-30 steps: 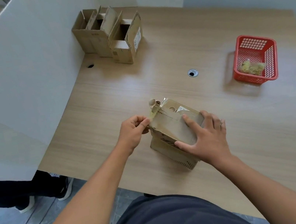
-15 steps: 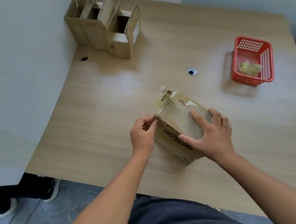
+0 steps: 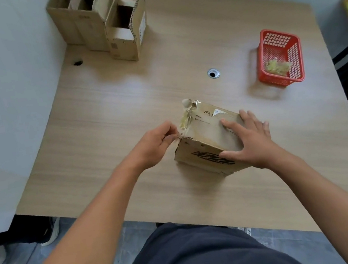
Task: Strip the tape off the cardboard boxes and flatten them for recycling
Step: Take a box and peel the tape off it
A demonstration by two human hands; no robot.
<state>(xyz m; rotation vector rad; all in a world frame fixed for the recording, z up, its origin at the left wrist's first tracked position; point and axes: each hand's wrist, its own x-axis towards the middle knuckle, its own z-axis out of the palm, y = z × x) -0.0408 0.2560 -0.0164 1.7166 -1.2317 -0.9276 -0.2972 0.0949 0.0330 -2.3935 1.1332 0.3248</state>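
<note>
Small brown cardboard box (image 3: 206, 142) with black print sits near the front middle of the light wooden worktop (image 3: 119, 108). The left hand (image 3: 154, 144) pinches a strip of crumpled yellowish tape (image 3: 185, 118) at the box's upper left corner. The right hand (image 3: 249, 140) lies spread across its top, thumb on the front face.

Readable text: none | box (image 3: 203, 147) by table (image 3: 119, 108) near edge: black slanted logo (image 3: 206, 156) on side, blurred; white label (image 3: 218, 111) on top, illegible | far boxes (image 3: 84, 29) at far-left corner: sticker (image 3: 143, 30), illegible
</note>
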